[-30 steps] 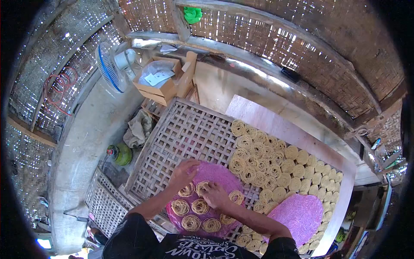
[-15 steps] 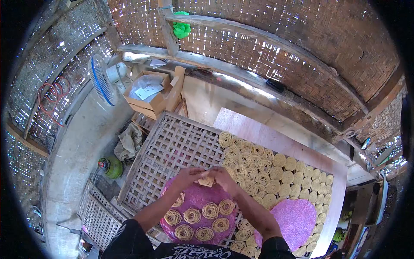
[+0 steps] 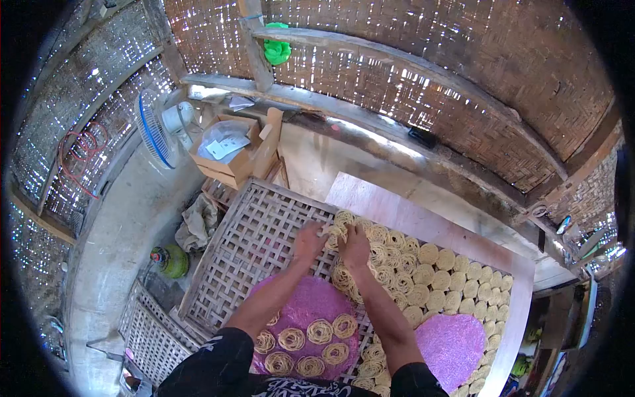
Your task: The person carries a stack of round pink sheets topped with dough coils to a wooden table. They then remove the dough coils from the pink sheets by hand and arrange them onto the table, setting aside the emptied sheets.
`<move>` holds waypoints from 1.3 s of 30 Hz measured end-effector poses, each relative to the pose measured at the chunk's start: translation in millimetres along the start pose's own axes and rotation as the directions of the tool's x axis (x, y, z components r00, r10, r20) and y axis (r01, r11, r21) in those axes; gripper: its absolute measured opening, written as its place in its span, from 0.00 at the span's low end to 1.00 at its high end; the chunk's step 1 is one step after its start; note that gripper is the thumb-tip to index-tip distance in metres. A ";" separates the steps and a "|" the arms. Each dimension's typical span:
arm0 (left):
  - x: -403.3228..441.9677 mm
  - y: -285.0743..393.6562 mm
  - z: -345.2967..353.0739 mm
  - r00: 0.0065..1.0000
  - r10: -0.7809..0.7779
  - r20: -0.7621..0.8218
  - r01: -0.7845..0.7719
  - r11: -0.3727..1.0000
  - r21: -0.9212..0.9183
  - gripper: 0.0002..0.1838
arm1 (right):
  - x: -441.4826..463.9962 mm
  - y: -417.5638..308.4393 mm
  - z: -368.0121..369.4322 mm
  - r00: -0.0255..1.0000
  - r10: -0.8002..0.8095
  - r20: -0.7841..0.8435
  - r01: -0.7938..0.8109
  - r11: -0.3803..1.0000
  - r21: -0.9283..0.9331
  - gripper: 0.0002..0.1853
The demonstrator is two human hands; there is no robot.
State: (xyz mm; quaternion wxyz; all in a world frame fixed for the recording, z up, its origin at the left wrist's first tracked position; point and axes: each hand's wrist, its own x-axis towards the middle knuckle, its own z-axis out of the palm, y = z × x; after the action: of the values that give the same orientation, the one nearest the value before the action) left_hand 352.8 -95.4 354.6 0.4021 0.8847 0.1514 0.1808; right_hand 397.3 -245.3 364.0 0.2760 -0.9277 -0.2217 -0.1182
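Both hands are at the upper end of a woven lattice tray (image 3: 254, 218), beside rows of coiled noodle nests (image 3: 397, 261). Between them is a pale noodle nest (image 3: 334, 239), low over the lattice. My left hand (image 3: 308, 242) has its fingers closed at the nest's left edge. My right hand (image 3: 354, 247) grips the right side, its fingers partly hiding it. Nearer my body, a round pink mat (image 3: 311, 337) lies on the tray, bearing several more nests spaced apart. A second pink mat (image 3: 450, 347) lies over the nests at the right.
A pale board (image 3: 370, 193) extends beyond the tray's far side. Behind stand a cardboard box (image 3: 228, 169) holding plastic and papers, and a fan (image 3: 155, 129). A green gas cylinder (image 3: 173, 261) and another lattice tray (image 3: 155, 334) are at the left.
Both hands have moved up and away from the pink mat, carrying a noodle nest to the end of the nest rows. The nests on the mat stay in place.
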 end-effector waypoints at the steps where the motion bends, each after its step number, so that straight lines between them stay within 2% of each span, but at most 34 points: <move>1: -4.1 -9.1 -8.6 0.997 0.060 -0.054 -0.062 0.997 -0.034 0.18 | -7.1 -12.4 -9.8 1.000 -0.016 -0.022 0.016 1.000 -0.020 0.20; 2: -13.9 -20.8 -20.5 0.988 0.108 -0.109 -0.115 0.992 -0.060 0.18 | -20.9 -25.2 -17.0 0.996 -0.056 0.076 0.055 0.998 0.013 0.19; 4: -44.1 -19.3 -73.2 0.998 0.061 -0.025 -0.062 0.996 -0.069 0.17 | -51.9 -54.5 -30.2 0.953 -0.148 0.265 0.125 0.987 0.101 0.19; 5: -56.4 -22.4 -98.3 0.999 0.042 0.014 -0.041 0.996 -0.074 0.16 | -67.7 -70.0 -37.2 0.887 -0.297 0.354 0.256 0.953 0.159 0.19; 6: -71.1 -43.3 -114.0 0.995 0.098 0.006 -0.097 0.989 -0.116 0.15 | -86.5 -82.8 -38.6 0.792 -0.439 0.424 0.375 0.898 0.229 0.19; 8: -109.0 -63.9 -144.4 0.999 0.034 -0.021 -0.034 0.999 0.006 0.15 | -131.6 -94.4 -15.7 0.617 -0.699 0.362 0.575 0.714 0.399 0.22; 9: -126.6 -70.2 -156.6 0.999 0.011 -0.037 -0.008 0.998 0.060 0.15 | -138.3 -103.9 -13.8 0.540 -0.752 0.378 0.630 0.659 0.411 0.23; 11: -157.1 -79.8 -179.1 0.995 -0.091 0.027 0.090 0.994 0.058 0.15 | -147.4 -120.6 -14.7 0.375 -0.832 0.409 0.727 0.538 0.427 0.26; 15: -193.8 -59.2 -200.0 0.972 -0.217 0.088 0.219 0.976 -0.016 0.15 | -162.2 -126.2 25.6 0.280 -0.872 0.401 0.849 0.420 0.320 0.21; 18: -210.0 -74.5 -192.9 0.994 -0.081 0.079 0.077 0.996 0.046 0.15 | -153.4 -135.4 19.7 0.342 -0.892 0.296 0.787 0.444 0.429 0.16; 21: -202.1 -67.8 -190.7 0.966 -0.120 0.231 0.153 0.980 -0.129 0.18 | -138.5 -134.4 10.1 0.697 -0.679 0.232 0.436 0.658 0.614 0.11; 22: -193.2 -43.7 -195.7 0.923 -0.215 0.320 0.255 0.963 -0.089 0.22 | -135.3 -128.2 12.1 0.777 -0.537 0.327 0.155 0.667 0.729 0.11; 23: -183.9 -41.9 -187.5 0.911 -0.214 0.352 0.270 0.956 -0.118 0.23 | -131.7 -117.8 15.2 0.805 -0.392 0.445 -0.139 0.604 0.784 0.11; 24: -174.3 -46.5 -175.7 0.899 -0.212 0.383 0.286 0.947 -0.146 0.24 | -127.7 -108.4 14.8 0.778 -0.257 0.573 -0.415 0.474 0.776 0.12; 25: -162.1 -46.3 -164.7 0.887 -0.208 0.412 0.301 0.938 -0.174 0.25 | -117.5 -101.7 7.8 0.762 -0.170 0.625 -0.496 0.466 0.732 0.13; 27: -134.1 -39.5 -135.8 0.909 -0.247 0.336 0.328 0.921 -0.210 0.25 | -92.8 -83.4 -7.4 0.704 0.007 0.711 -0.645 0.426 0.634 0.15; 29: -106.6 -60.5 -79.5 0.906 -0.230 0.356 0.378 0.818 -0.434 0.23 | -76.7 -58.6 -8.6 0.730 0.097 0.676 -0.623 0.501 0.601 0.14; 30: -95.0 -57.1 -62.3 0.924 -0.220 0.313 0.330 0.871 -0.363 0.21 | -69.9 -47.3 -5.6 0.744 0.140 0.653 -0.612 0.536 0.582 0.14; 32: -71.6 -40.8 -34.8 0.955 -0.186 0.229 0.235 0.949 -0.208 0.19 | -60.2 -27.8 0.9 0.913 0.126 0.389 -0.339 0.767 0.546 0.14; 33: -63.9 -26.4 -28.4 0.956 -0.208 0.209 0.244 0.956 -0.164 0.18 | -57.4 -20.7 2.8 0.965 0.085 0.249 -0.199 0.856 0.478 0.14; 34: -58.4 -10.1 -26.0 0.955 -0.231 0.187 0.255 0.960 -0.117 0.17 | -51.4 -17.0 3.8 0.981 0.092 0.172 -0.152 0.913 0.378 0.13; 35: -54.0 1.5 -24.7 0.954 -0.250 0.163 0.264 0.962 -0.068 0.16 | -45.5 -13.5 4.8 0.984 0.078 0.162 -0.124 0.947 0.298 0.13; 36: -49.8 -16.5 -2.4 0.977 -0.183 0.107 0.194 0.976 -0.102 0.15 | -42.0 -9.3 7.1 0.986 0.065 0.155 -0.098 0.971 0.217 0.13; 39: -47.3 -4.2 -5.8 0.987 -0.121 0.107 0.110 0.989 0.101 0.18 | -39.5 -11.2 2.0 0.995 0.053 0.086 -0.058 0.997 0.055 0.14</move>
State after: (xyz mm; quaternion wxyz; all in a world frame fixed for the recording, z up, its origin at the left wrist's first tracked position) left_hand 307.7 -108.5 345.6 0.3775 0.9012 0.1880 0.0996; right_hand 357.6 -249.5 354.1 0.2960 -0.9294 -0.2108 -0.0646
